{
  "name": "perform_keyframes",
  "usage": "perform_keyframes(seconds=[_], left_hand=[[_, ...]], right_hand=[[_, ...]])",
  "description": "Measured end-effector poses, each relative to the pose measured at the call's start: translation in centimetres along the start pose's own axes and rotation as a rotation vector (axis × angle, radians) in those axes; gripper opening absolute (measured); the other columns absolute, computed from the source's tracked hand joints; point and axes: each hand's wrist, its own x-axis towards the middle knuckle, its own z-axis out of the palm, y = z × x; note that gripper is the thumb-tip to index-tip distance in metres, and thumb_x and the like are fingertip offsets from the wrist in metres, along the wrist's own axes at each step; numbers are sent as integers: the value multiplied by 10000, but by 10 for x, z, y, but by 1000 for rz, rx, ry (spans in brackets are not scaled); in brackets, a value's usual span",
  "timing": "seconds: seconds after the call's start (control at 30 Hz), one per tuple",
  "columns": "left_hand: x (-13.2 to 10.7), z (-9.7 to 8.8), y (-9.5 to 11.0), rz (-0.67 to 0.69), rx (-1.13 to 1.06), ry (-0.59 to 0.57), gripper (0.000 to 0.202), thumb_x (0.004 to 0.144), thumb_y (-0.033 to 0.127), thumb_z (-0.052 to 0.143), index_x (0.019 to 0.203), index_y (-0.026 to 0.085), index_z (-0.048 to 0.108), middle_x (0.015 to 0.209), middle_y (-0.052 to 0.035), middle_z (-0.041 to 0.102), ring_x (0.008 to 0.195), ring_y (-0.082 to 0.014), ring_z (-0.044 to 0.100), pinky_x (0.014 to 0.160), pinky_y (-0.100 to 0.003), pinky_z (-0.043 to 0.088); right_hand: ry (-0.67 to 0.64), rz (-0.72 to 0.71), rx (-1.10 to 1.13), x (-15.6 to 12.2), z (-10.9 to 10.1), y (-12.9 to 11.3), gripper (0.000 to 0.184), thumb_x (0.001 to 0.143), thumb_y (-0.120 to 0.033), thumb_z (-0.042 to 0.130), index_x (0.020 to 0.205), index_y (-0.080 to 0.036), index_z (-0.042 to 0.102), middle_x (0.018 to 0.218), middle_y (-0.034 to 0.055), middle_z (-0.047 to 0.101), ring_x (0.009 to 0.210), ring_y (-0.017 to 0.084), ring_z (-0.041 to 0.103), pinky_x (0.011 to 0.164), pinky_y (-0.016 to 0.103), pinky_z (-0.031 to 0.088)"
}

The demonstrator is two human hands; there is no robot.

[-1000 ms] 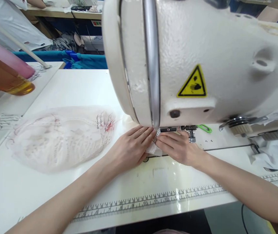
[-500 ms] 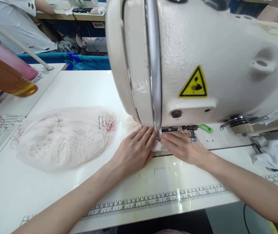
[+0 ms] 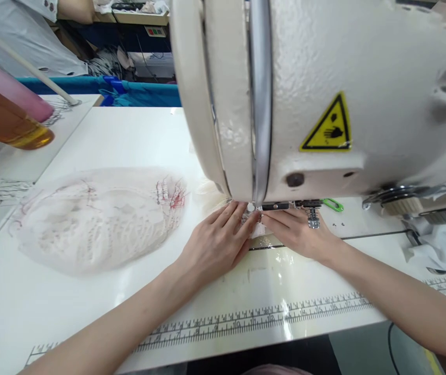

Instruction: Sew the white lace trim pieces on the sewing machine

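Note:
Under the head of the sewing machine point(image 3: 231, 104) lies a small piece of white lace fabric point(image 3: 259, 230), mostly covered by my hands. My left hand point(image 3: 218, 234) lies flat on it, fingers stretched toward the needle area and index and middle fingers slightly apart. From the other side my right hand point(image 3: 299, 232) holds the fabric's right edge, its fingers close together and its thumb hidden. The black presser bar part point(image 3: 275, 207) and a knurled metal screw point(image 3: 313, 219) sit just above the right fingers. The needle tip itself cannot be made out.
A sheer pale lace pile point(image 3: 101, 224) with red threads lies on the left of the white table point(image 3: 137, 135). A ruler strip point(image 3: 246, 324) runs along the front edge. Green thread snips point(image 3: 332, 204) lie behind my right hand. Bottles point(image 3: 12, 117) stand at left; a person point(image 3: 31, 36) is beyond.
The view has shifted slightly, so the machine head looks larger and further right. My left index finger has moved a little away from the middle finger, baring more lace between them.

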Motion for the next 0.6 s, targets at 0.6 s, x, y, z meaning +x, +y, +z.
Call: perform_keyframes(seconds=[0.6], left_hand=[[4, 7, -5, 6, -11, 92, 318, 930, 207, 488, 1198, 82, 604, 1210, -164, 632, 1113, -304, 614, 889, -427, 552]], right_hand=[[16, -6, 25, -1, 13, 5, 240, 803, -4, 528, 952, -172, 613, 968, -14, 679, 666, 97, 550, 632, 298, 406]])
